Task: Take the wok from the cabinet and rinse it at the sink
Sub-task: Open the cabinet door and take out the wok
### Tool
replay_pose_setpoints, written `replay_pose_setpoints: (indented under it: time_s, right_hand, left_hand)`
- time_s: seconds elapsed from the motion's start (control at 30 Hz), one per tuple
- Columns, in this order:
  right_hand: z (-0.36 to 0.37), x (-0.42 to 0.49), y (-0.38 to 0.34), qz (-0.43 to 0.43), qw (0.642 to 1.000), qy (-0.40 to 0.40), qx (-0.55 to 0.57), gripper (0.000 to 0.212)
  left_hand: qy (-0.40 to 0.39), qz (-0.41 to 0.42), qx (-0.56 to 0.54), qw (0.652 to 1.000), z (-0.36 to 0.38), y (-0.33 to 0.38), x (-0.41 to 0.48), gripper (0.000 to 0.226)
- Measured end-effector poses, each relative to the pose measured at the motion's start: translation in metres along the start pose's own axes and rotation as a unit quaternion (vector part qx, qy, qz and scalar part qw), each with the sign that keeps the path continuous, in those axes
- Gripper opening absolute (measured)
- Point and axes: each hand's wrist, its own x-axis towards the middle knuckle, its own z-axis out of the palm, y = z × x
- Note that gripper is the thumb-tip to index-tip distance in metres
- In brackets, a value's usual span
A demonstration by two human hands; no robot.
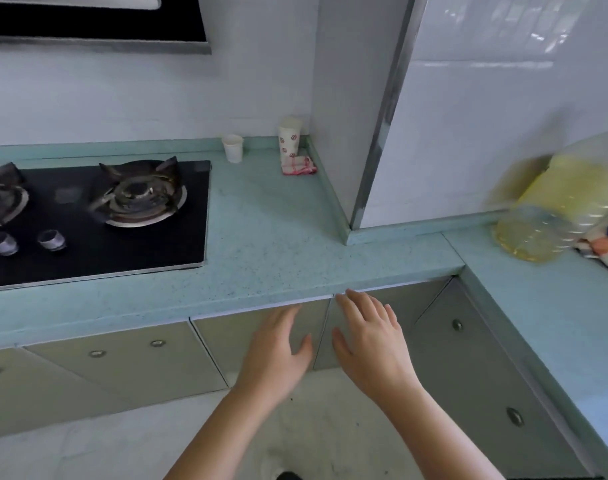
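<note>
Grey-green cabinet doors run under the pale green countertop, and all of them are closed. My left hand and my right hand are stretched out side by side in front of the two middle doors, just below the counter's edge. Both hands have their fingers apart and hold nothing. The fingertips of my right hand reach the top edge of its door. No wok and no sink are in view.
A black gas hob with two burners sits on the left of the counter. Two paper cups and a folded red-and-white cloth stand in the back corner. A big bottle of yellow oil and a rag are at the right.
</note>
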Motion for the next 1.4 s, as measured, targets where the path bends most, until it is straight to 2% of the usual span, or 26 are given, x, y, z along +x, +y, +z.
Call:
replay_pose_setpoints:
  time_s: [0.2,0.37,0.47,0.53,0.67,0.73,0.83,0.97,1.1,1.4]
  right_hand:
    - [0.052,0.066,0.014,-0.043,0.997,-0.054,-0.021,0.046]
    - [0.095,0.124,0.019,-0.100,0.987,-0.123,-0.034,0.049]
    - [0.120,0.142,0.022,-0.116,0.982,-0.143,-0.032,0.050]
    - [0.135,0.150,0.025,-0.126,0.979,-0.159,-0.030,0.051]
    - [0.165,0.163,0.030,-0.128,0.972,-0.196,-0.002,0.052]
    - [0.175,0.165,0.030,-0.126,0.972,-0.197,0.002,0.050]
    - [0.187,0.161,0.032,-0.132,0.980,-0.150,-0.008,0.044]
    - [0.194,0.160,0.031,-0.131,0.986,-0.105,-0.009,0.044]
    - [0.199,0.160,0.033,-0.142,0.987,-0.076,-0.013,0.044]
    - [0.202,0.159,0.035,-0.147,0.987,-0.062,-0.017,0.044]
  left_hand:
    - [-0.044,-0.116,-0.100,0.987,0.026,-0.044,0.054,0.048]
    - [-0.024,-0.178,-0.107,0.978,0.044,-0.087,0.085,0.049]
    - [-0.012,-0.236,-0.172,0.956,0.059,-0.107,0.095,0.047]
    - [0.001,-0.295,-0.254,0.921,0.069,-0.119,0.102,0.045]
    - [0.033,-0.381,-0.418,0.824,0.088,-0.136,0.110,0.050]
    - [0.060,-0.401,-0.475,0.781,0.098,-0.139,0.112,0.053]
    - [0.103,-0.421,-0.571,0.697,0.107,-0.137,0.118,0.053]
    - [0.139,-0.400,-0.674,0.605,0.112,-0.138,0.129,0.047]
    - [0.146,-0.354,-0.732,0.564,0.115,-0.135,0.136,0.032]
    - [0.214,-0.330,-0.772,0.499,0.125,-0.132,0.141,0.043]
